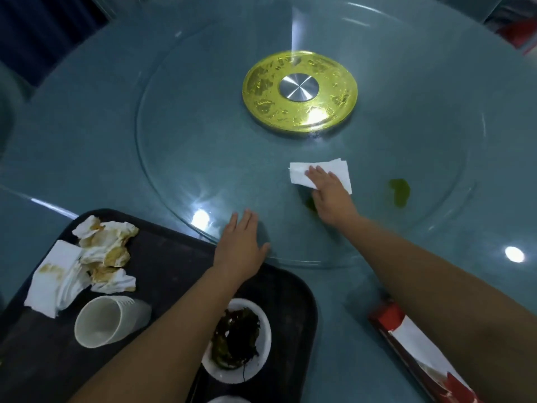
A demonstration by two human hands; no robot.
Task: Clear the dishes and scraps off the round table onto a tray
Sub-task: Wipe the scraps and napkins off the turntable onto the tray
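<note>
My right hand [329, 193] presses a folded white napkin [299, 174] flat onto the glass turntable [203, 158], fingers straight. A green smear [400, 192] lies on the glass to its right, and a smaller green spot [309, 203] shows just left of the wrist. My left hand [241, 245] rests flat and open on the turntable's near rim. The black tray [180, 257] sits at the lower left and holds several stained crumpled napkins [96, 257], a white cup [107, 319] lying on its side, and a white bowl [255, 312] with dark vegetable scraps [235, 335].
A gold disc with a metal hub [299, 93] marks the turntable's centre. A red and white carton [418, 347] lies on the teal table [72, 141] at the lower right. Another red object [520, 33] sits at the far right edge.
</note>
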